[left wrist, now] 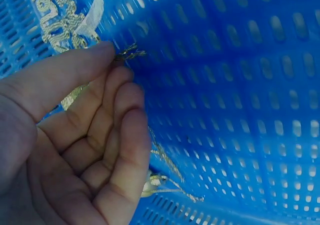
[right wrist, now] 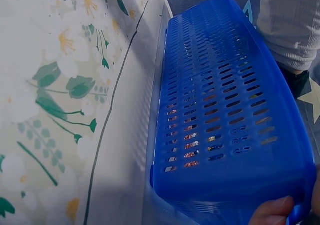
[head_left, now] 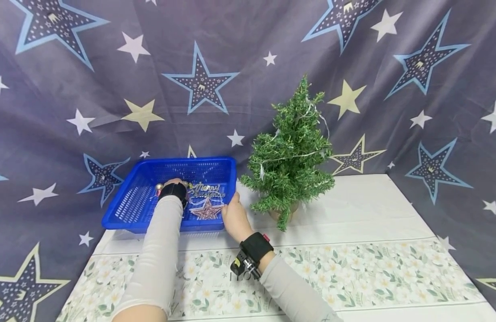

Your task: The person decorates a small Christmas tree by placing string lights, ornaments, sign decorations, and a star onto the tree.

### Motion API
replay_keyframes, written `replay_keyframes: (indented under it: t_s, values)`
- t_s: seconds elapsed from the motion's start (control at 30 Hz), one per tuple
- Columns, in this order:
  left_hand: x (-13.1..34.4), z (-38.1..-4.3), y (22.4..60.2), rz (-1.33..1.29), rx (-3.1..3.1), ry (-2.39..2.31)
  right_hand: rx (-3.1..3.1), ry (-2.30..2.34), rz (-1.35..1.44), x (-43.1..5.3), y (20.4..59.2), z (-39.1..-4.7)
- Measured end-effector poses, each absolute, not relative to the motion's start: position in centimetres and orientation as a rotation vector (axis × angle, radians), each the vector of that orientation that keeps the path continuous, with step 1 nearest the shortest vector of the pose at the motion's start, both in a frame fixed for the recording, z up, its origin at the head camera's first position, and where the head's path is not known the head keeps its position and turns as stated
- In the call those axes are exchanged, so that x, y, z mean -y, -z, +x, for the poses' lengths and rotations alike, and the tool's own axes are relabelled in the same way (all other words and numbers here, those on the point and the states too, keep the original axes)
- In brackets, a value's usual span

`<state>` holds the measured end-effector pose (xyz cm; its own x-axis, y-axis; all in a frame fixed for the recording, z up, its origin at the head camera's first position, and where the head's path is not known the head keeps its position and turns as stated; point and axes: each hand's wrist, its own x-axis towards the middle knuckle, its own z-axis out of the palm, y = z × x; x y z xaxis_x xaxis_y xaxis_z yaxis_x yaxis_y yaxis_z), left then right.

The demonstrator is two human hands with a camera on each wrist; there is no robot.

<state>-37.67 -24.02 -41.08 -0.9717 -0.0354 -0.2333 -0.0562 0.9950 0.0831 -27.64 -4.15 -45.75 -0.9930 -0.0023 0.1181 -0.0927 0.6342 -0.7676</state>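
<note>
My left hand (head_left: 174,181) is down inside a blue plastic basket (head_left: 191,160). In the left wrist view its thumb and forefinger pinch a short bit of twisted gold cord (left wrist: 131,53); what hangs from the cord is mostly hidden by the hand. Beside it in the basket lie a gold "Merry Christmas" sign (head_left: 207,189) with a white ribbon, a pink glittery star (head_left: 208,209) and small gold baubles (head_left: 159,187). My right hand (head_left: 235,219) grips the basket's rim at the front right corner, fingertips (right wrist: 276,206) against the outer wall.
Right of the basket stands a small green Christmas tree (head_left: 294,156) with a white string of lights wound round it. A white table cover with a floral band (head_left: 352,277) lies under both. A grey star-patterned curtain (head_left: 252,89) hangs close behind.
</note>
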Motion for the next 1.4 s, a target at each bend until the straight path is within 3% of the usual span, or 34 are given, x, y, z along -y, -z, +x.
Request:
replay_keyframes:
  t_s: [0.2, 0.5, 0.87, 1.03, 1.4]
  values:
    - [25.1, -38.7, 40.5, -0.255, -2.931, -0.315, 2.734, -1.261, 0.076, 4.2, 45.7, -27.8]
    - [27.8, -41.8, 41.1, -0.274, -3.084, -0.363, 2.737, -1.246, 0.093, 4.4, 45.7, -27.2]
    - [29.4, -40.7, 39.5, -0.041, -3.291, -0.513, 2.726, -1.304, 0.097, 5.1, 46.1, -26.5]
    - [29.4, -40.1, 36.9, 0.168, -3.351, -0.569, 2.746, -1.329, 0.095, 4.7, 46.1, -26.7]
    - [26.5, -37.2, 31.1, 0.375, -3.409, -0.701, 2.682, -1.510, 0.190, 3.7, 46.3, -27.5]
